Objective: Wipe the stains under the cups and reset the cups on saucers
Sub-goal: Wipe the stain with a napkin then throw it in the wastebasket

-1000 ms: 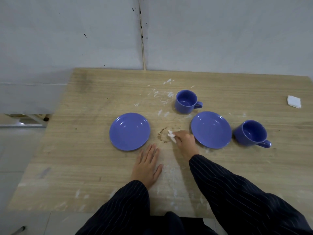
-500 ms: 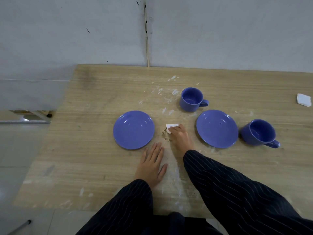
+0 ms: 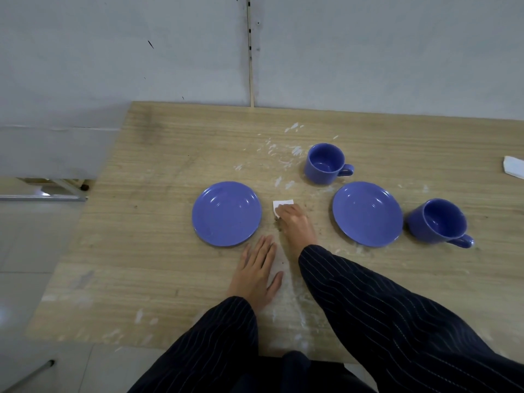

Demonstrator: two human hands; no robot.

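Note:
Two blue saucers lie on the wooden table [image 3: 141, 251]: the left saucer [image 3: 226, 213] and the right saucer [image 3: 367, 213]. Between them my right hand [image 3: 296, 222] presses a small white tissue [image 3: 280, 205] flat onto the table, fingers on top of it. Brown specks of the stain [image 3: 280, 228] show beside that hand. My left hand [image 3: 255, 275] rests flat on the table near the front, fingers apart, holding nothing. One blue cup [image 3: 326, 163] stands behind the right saucer. A second blue cup [image 3: 438, 221] stands right of that saucer. Both cups sit on the bare table.
A folded white tissue [image 3: 514, 168] lies at the table's right edge. White flecks are scattered behind the saucers and along the front middle. A grey wall stands close behind the table. The table's left edge drops to a tiled floor.
My right hand slid the tissue over the brown ring and up-left. The ring seen a second ago has been smeared away to a few specks. My left hand stayed put.

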